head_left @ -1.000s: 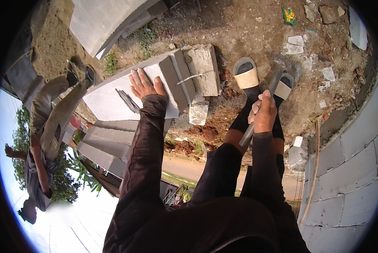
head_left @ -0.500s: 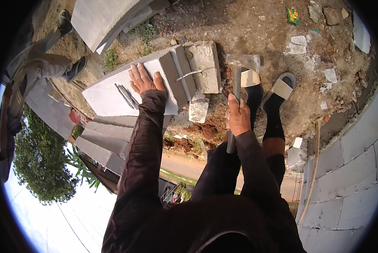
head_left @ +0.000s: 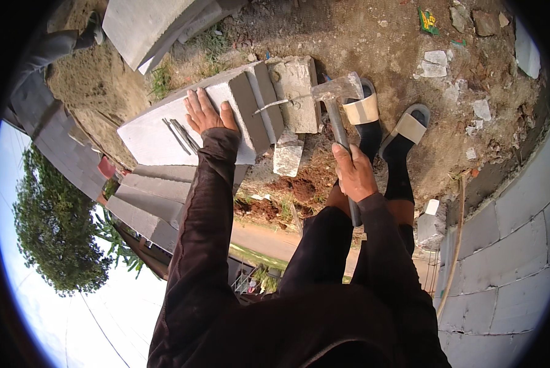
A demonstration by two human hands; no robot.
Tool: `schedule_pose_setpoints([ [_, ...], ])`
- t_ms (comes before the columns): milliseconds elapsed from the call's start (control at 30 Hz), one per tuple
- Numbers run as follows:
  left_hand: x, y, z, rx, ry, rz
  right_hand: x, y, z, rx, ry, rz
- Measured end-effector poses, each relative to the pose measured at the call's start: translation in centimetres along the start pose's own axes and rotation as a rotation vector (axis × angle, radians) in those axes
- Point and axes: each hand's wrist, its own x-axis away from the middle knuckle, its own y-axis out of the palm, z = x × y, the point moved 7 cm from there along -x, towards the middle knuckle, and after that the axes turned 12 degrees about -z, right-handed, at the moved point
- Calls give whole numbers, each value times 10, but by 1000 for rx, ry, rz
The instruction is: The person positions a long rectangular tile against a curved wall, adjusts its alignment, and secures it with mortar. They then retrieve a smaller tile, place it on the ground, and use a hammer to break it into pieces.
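Note:
My left hand (head_left: 209, 112) lies flat with spread fingers on the pale top of a light grey building block (head_left: 158, 132). Beside it, several short dark metal rods (head_left: 182, 136) rest on the same face. My right hand (head_left: 355, 173) is wrapped round the handle of a hammer (head_left: 337, 126), whose broad head is tilted toward the blocks. A thin bent metal rod (head_left: 274, 105) runs from the grey block toward a rough concrete block (head_left: 296, 92). The hammer head is close to this rod's far end; whether they touch I cannot tell.
My sandalled feet (head_left: 362, 109) stand just right of the hammer. More grey blocks (head_left: 146, 199) are stacked at the lower left, and a large one (head_left: 149, 27) lies at the top. Rubble pieces (head_left: 434, 64) litter the dirt; a block wall (head_left: 502, 276) rises at right. Another person's leg (head_left: 51, 46) shows upper left.
The hammer head has swung left toward the bent rod, and its handle now slants. My left hand keeps its place on the block. The other person has moved mostly out of view.

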Motion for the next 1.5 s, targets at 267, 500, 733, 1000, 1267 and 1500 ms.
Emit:
schedule_pose_setpoints([
  [267,-11,-2,2,0,-7,3,-27,26,34,182,-70,67],
  [500,-2,5,-4,1,-37,-6,-22,6,45,-395,100,-31],
  [733,1,10,-5,-1,-2,18,-61,-2,87,-484,10,186],
  [1000,0,15,-13,8,-34,13,-58,-17,102,-599,137,158],
  [1267,-11,9,-27,25,-43,47,-42,93,46,168,29,-542],
  [1500,-8,3,-26,19,-33,20,-67,26,78,-714,-60,131],
])
